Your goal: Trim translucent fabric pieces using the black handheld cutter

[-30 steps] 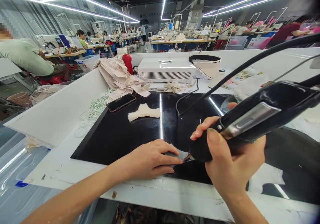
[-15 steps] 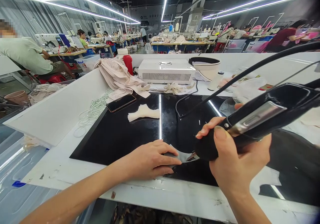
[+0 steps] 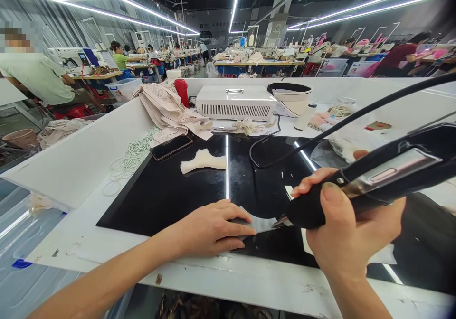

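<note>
**benchwatcher:** ok so how are your hands sitting? Your left hand [image 3: 210,229] looks flat to me, palm down, forearm coming in low from the bottom left corner. Fingers stretched toward the right, pressing on that small grey fabric piece [image 3: 254,223] on the black work surface [image 3: 171,195].

**seamhead:** yep, your left isn't gripping anything, the fingers lie loose and together on top of the fabric, pinning it down near the front edge of the black surface. Your right hand [image 3: 342,233] is the busy one: fist wrapped tight round the black handheld tool [image 3: 374,179], thumb on top, index finger laid along the far side, wrist rising from the bottom right.

**benchwatcher:** and the tool tilts down to the left, right?

**seamhead:** yeah, its rounded nose dips down at the right edge of the fabric, just beside your left fingertips. Can't tell if the tip actually touches the cloth. A black cable [image 3: 356,115] runs off it up to the right.

**benchwatcher:** other stuff near you?

**seamhead:** a cream fabric scrap [image 3: 203,161] and a phone [image 3: 171,147] farther back on the black surface, a white box [image 3: 237,102] behind them, and a pile of beige cloth [image 3: 164,110] to its left.
</note>
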Action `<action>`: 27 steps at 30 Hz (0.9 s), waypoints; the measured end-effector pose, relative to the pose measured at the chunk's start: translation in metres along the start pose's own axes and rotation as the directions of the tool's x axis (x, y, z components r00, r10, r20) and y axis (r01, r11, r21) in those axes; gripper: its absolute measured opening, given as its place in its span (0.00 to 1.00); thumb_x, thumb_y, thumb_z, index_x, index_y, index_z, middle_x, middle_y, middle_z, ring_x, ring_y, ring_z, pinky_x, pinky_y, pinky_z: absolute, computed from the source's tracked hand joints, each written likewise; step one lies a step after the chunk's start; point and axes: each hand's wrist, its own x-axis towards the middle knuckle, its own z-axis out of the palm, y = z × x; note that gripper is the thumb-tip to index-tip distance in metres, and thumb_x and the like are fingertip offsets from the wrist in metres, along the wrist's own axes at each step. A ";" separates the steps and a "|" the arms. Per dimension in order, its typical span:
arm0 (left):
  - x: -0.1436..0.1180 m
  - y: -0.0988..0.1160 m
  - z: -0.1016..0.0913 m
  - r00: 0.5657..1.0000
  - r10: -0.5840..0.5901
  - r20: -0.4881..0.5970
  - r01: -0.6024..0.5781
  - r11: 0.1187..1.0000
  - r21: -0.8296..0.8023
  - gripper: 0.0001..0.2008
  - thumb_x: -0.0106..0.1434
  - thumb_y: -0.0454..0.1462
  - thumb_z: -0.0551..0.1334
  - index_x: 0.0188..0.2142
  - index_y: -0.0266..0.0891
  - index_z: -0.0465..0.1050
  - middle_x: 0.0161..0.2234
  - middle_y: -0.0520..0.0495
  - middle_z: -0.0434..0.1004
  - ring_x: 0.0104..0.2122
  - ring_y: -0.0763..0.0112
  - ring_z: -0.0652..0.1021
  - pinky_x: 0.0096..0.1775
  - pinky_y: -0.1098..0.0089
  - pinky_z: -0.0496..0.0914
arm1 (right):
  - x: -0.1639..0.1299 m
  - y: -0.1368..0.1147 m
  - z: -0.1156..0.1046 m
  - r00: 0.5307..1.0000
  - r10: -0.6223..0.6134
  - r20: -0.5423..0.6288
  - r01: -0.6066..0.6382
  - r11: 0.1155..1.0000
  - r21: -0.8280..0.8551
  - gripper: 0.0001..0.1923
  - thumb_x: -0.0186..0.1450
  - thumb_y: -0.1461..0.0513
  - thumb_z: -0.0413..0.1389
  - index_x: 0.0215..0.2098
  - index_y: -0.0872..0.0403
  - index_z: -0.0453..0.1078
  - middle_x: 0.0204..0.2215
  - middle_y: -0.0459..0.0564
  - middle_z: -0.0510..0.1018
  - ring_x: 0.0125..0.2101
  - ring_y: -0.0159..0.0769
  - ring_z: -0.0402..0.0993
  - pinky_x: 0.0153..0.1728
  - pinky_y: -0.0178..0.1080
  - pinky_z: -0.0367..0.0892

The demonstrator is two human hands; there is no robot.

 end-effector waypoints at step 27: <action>0.018 -0.005 0.014 0.902 -0.381 -0.204 0.363 0.924 -0.119 0.05 0.74 0.33 0.70 0.41 0.42 0.76 0.55 0.46 0.82 0.58 0.59 0.79 0.64 0.57 0.74 | -0.020 0.020 -0.089 0.848 0.455 0.272 -0.055 0.585 -0.809 0.29 0.65 0.31 0.62 0.41 0.44 0.80 0.33 0.49 0.81 0.31 0.49 0.77 0.30 0.47 0.69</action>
